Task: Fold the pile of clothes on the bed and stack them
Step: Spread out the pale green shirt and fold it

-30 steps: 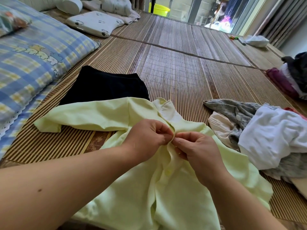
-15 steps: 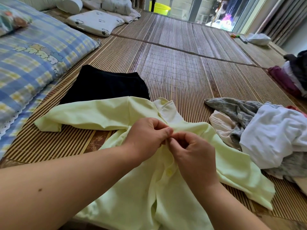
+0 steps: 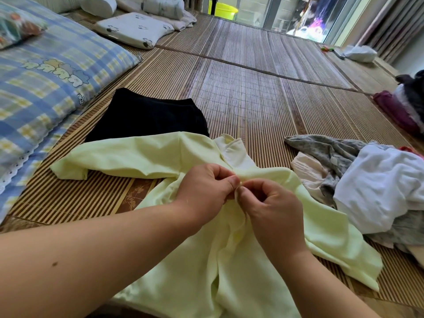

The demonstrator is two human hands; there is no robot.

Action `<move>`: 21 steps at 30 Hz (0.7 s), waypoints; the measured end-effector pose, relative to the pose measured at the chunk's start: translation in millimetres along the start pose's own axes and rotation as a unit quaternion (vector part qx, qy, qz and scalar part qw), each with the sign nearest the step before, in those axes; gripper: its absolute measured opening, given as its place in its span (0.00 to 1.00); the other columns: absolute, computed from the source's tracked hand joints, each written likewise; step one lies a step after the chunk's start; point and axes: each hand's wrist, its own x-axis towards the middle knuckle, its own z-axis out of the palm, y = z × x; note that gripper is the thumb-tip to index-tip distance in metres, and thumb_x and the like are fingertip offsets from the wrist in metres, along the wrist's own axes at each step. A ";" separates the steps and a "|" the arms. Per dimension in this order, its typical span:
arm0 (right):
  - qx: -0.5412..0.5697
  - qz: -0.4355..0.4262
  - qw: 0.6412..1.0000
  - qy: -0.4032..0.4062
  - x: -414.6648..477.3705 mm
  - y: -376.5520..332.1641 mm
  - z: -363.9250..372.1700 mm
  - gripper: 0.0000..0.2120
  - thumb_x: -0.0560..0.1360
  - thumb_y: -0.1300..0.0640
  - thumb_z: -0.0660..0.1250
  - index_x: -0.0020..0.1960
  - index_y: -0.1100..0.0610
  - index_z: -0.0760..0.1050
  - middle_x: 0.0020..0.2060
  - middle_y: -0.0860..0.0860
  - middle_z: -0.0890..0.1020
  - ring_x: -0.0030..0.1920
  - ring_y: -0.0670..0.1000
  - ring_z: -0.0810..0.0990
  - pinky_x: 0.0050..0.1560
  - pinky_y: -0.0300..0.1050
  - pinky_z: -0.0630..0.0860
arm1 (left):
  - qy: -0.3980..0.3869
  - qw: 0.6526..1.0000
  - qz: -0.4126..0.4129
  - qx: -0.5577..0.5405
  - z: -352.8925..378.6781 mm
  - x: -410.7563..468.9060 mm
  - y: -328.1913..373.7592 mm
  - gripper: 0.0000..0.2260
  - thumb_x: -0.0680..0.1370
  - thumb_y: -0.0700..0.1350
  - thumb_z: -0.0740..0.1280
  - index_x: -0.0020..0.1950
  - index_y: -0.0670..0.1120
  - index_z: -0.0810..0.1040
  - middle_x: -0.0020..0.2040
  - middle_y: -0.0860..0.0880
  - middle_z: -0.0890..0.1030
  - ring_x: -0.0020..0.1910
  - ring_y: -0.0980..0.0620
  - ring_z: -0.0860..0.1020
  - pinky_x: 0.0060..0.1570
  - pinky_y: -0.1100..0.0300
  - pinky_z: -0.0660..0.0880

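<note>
Pinches the front opening of the pale yellow shirt with both hands, just below the white collar. Curls the fingers of the left hand round one edge of the cloth and the fingers of the right hand round the other, thumb tips almost touching, in the middle of the frame. Looks like doing up a button near the top, but too small to tell for sure.

Lies spread out on the bed mat, in the lower middle of the frame, right under the hands. Runs the long way from the collar at the centre down to the bottom edge, straight toward the person. Sticks one sleeve out to the left of the frame and the other sleeve down to the lower right. Overlaps the near edge of the folded black cloth, up and left of the hands.

Has the pile of clothes, grey and white and not yet folded, off at the right of the frame, nearer the right hand. Has a blue checked quilt at the upper left.

Probably calls next for closing the front, then folding each sleeve in across that long line: left hand for the left one, right hand for the right one. After that, likely goes on top of the black cloth, closer to the left hand.
</note>
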 end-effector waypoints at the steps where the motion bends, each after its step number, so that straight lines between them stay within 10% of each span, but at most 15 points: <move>1: -0.008 -0.010 1.000 0.005 -0.4 0.8 0.2 0.13 0.70 0.58 0.73 0.34 0.42 0.79 0.33 0.37 0.82 0.34 0.38 0.80 0.36 0.29 0.72 | 0.003 1.000 -0.009 -0.008 0.1 -0.3 -0.4 0.10 0.76 0.39 0.69 0.36 0.48 0.79 0.26 0.55 0.78 0.27 0.61 0.76 0.29 0.67 0.73; 12: -0.052 -0.104 0.989 0.089 -10.1 6.0 7.0 0.03 0.70 0.56 0.72 0.40 0.56 0.83 0.33 0.47 0.83 0.34 0.45 0.80 0.39 0.39 0.75 | -0.016 0.977 -0.157 -0.141 2.1 1.4 1.9 0.08 0.77 0.39 0.68 0.39 0.45 0.74 0.27 0.51 0.79 0.26 0.57 0.78 0.34 0.62 0.75; 21: 0.031 0.072 0.997 -0.012 -1.3 -0.5 -0.1 0.07 0.72 0.53 0.72 0.36 0.53 0.81 0.31 0.46 0.83 0.33 0.46 0.81 0.39 0.46 0.79 | 0.005 0.992 -0.093 -0.089 0.2 3.4 0.1 0.07 0.76 0.38 0.69 0.43 0.48 0.74 0.38 0.48 0.78 0.33 0.54 0.78 0.33 0.63 0.75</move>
